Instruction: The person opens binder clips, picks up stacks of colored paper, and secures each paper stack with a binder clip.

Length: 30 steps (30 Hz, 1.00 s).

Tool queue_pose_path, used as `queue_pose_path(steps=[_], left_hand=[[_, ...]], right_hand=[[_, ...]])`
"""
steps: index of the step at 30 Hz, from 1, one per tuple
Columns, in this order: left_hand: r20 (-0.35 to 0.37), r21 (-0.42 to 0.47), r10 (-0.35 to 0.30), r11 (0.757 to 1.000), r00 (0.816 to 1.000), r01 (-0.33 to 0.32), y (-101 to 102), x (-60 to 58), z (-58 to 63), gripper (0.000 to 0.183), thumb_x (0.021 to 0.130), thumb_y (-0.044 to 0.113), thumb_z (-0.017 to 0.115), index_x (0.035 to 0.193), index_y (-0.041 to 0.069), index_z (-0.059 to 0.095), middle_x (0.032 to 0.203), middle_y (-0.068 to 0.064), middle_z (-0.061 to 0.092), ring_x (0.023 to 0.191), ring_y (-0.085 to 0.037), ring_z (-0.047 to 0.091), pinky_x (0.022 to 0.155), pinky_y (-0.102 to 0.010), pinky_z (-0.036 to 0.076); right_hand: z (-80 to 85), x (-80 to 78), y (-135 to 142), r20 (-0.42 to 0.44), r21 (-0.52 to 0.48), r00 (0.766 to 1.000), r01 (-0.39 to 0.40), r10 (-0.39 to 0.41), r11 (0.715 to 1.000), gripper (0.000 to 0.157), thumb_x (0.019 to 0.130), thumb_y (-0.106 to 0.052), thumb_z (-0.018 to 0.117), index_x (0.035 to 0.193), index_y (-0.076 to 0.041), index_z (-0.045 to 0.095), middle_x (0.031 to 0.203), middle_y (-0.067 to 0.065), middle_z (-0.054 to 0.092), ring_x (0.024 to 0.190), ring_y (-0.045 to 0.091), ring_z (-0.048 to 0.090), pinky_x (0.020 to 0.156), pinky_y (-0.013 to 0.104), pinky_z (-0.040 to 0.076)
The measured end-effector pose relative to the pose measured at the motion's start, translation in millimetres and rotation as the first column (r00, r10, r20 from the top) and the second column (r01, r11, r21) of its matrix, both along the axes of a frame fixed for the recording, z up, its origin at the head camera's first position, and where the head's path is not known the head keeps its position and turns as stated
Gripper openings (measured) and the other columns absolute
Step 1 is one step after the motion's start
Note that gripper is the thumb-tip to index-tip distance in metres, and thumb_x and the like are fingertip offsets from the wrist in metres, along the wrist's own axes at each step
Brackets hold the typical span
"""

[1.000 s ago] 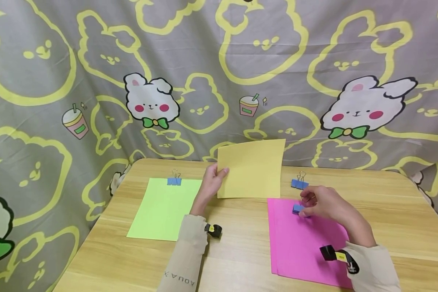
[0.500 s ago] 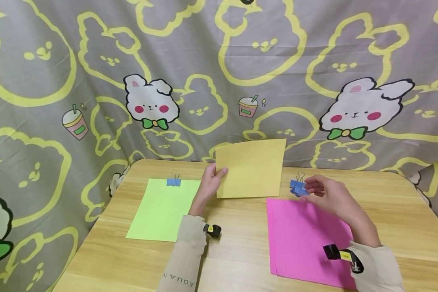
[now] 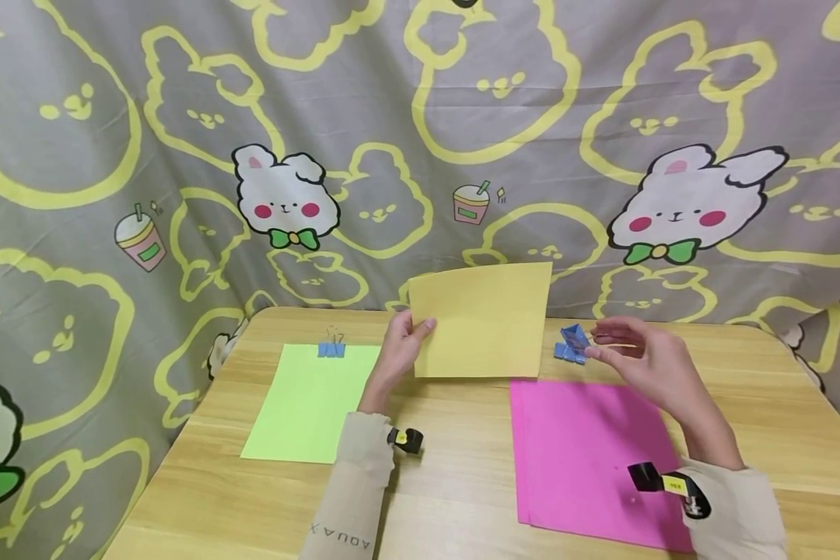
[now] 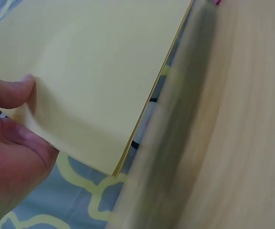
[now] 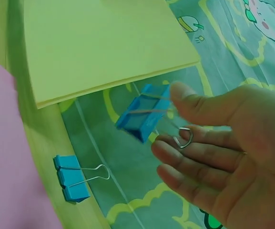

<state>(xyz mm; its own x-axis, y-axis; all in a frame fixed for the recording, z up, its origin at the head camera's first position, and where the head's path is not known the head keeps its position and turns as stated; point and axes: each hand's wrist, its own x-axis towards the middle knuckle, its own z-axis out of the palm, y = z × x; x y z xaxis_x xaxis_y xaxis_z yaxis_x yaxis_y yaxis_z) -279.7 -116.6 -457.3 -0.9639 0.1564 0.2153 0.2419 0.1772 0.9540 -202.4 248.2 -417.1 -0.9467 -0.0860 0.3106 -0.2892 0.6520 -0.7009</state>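
My left hand grips the left edge of a small stack of yellow paper, thumb on the front face. The stack stands tilted up near the table's back edge; the left wrist view shows more than one sheet at its edge. My right hand pinches a blue binder clip by its wire handles, with thumb and fingers. This clip hangs just right of the yellow paper, its mouth apart from the paper's edge. Behind it a second blue binder clip lies on the table.
Magenta paper lies at the front right, under my right forearm. Green paper lies at the left with a blue binder clip at its top edge. A patterned curtain hangs behind the wooden table.
My right hand has risen from over the magenta paper toward the back with the binder clip, which has turned and now hangs beside the yellow paper. The left hand keeps its hold nearly still.
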Motion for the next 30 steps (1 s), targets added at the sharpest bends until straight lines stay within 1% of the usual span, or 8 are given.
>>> queue_pose_path(steps=[3, 6, 8, 12, 16, 22, 26, 30], left_hand=[[-0.012, 0.012, -0.020, 1.000, 1.000, 0.020, -1, 1.2, 2.1, 0.017, 0.104, 0.007, 0.058, 0.088, 0.003, 0.056, 0.059, 0.003, 0.030, 0.051, -0.010, 0.027, 0.052, -0.024, 0.029], [-0.014, 0.012, -0.020, 1.000, 1.000, 0.020, -2, 3.1, 4.5, 0.025, 0.104, 0.008, 0.059, 0.081, 0.005, 0.050, 0.055, 0.005, 0.027, 0.048, -0.010, 0.024, 0.048, -0.024, 0.025], [-0.009, 0.009, -0.011, 1.000, 1.000, 0.011, -2, 4.3, 5.8, 0.032, 0.103, 0.008, 0.060, 0.076, 0.008, 0.044, 0.054, 0.005, 0.025, 0.048, -0.009, 0.023, 0.047, -0.023, 0.023], [-0.002, 0.008, 0.001, 1.000, 1.000, -0.001, -1, 6.1, 8.4, 0.035, 0.103, 0.008, 0.061, 0.074, 0.008, 0.040, 0.055, 0.006, 0.024, 0.048, -0.010, 0.022, 0.047, -0.023, 0.022], [0.006, 0.033, -0.018, 0.999, 1.000, 0.018, 2, 7.0, 10.6, 0.020, 0.103, 0.007, 0.060, 0.084, 0.002, 0.055, 0.057, 0.005, 0.026, 0.051, -0.011, 0.024, 0.050, -0.024, 0.025], [0.030, 0.035, -0.014, 0.999, 0.999, 0.013, 4, 7.7, 13.1, 0.029, 0.103, 0.009, 0.061, 0.079, 0.004, 0.047, 0.054, 0.006, 0.025, 0.049, -0.010, 0.023, 0.049, -0.024, 0.025], [0.023, 0.049, -0.032, 0.998, 0.999, 0.031, 6, 7.1, 13.8, 0.014, 0.103, 0.006, 0.059, 0.094, -0.004, 0.060, 0.058, 0.004, 0.030, 0.051, -0.012, 0.027, 0.051, -0.024, 0.027], [0.028, 0.053, -0.045, 0.998, 0.999, 0.043, 9, 7.6, 15.0, 0.014, 0.103, 0.006, 0.059, 0.104, -0.008, 0.063, 0.061, 0.004, 0.035, 0.054, -0.011, 0.031, 0.052, -0.024, 0.029]], right_hand=[[1.2, -0.1, 0, 0.008, -0.026, 1.000, 0.015, -0.015, 1.000, 0.046, 0.094, -0.026, 0.078, 0.130, -0.001, 0.064, 0.116, 0.019, 0.072, 0.097, 0.015, 0.072, 0.077, 0.005, 0.048], [0.9, -0.7, -1, 0.014, -0.043, 1.000, 0.024, -0.024, 0.999, 0.045, 0.095, -0.028, 0.076, 0.130, -0.002, 0.064, 0.115, 0.017, 0.073, 0.093, -0.008, 0.064, 0.078, 0.005, 0.048], [0.2, -1.5, -1, 0.013, -0.052, 1.000, 0.022, -0.022, 0.998, 0.044, 0.096, -0.028, 0.075, 0.130, -0.002, 0.064, 0.115, 0.016, 0.073, 0.092, -0.015, 0.059, 0.078, 0.006, 0.048], [-2.0, -3.0, -1, -0.007, -0.077, 1.000, 0.018, -0.019, 0.997, 0.041, 0.097, -0.026, 0.073, 0.129, -0.002, 0.064, 0.114, 0.015, 0.074, 0.093, -0.014, 0.061, 0.079, 0.006, 0.048], [-4.3, -4.6, -1, -0.033, -0.126, 0.999, 0.026, -0.030, 0.992, 0.037, 0.098, -0.022, 0.072, 0.127, -0.001, 0.064, 0.111, 0.014, 0.075, 0.094, -0.012, 0.063, 0.080, 0.007, 0.049], [-7.5, -5.0, 1, -0.017, -0.222, 0.999, 0.031, -0.035, 0.975, 0.032, 0.096, -0.018, 0.074, 0.123, -0.001, 0.067, 0.109, 0.008, 0.077, 0.094, -0.007, 0.068, 0.077, 0.009, 0.051], [-9.0, -4.7, 3, 0.000, -0.265, 1.000, 0.022, -0.023, 0.964, 0.033, 0.097, -0.019, 0.073, 0.122, 0.001, 0.067, 0.109, 0.003, 0.077, 0.096, -0.006, 0.069, 0.077, 0.010, 0.051], [-10.0, -4.7, 3, 0.005, -0.311, 1.000, 0.004, -0.003, 0.950, 0.033, 0.098, -0.018, 0.073, 0.122, 0.003, 0.067, 0.109, 0.001, 0.078, 0.097, -0.001, 0.071, 0.082, 0.010, 0.051]])
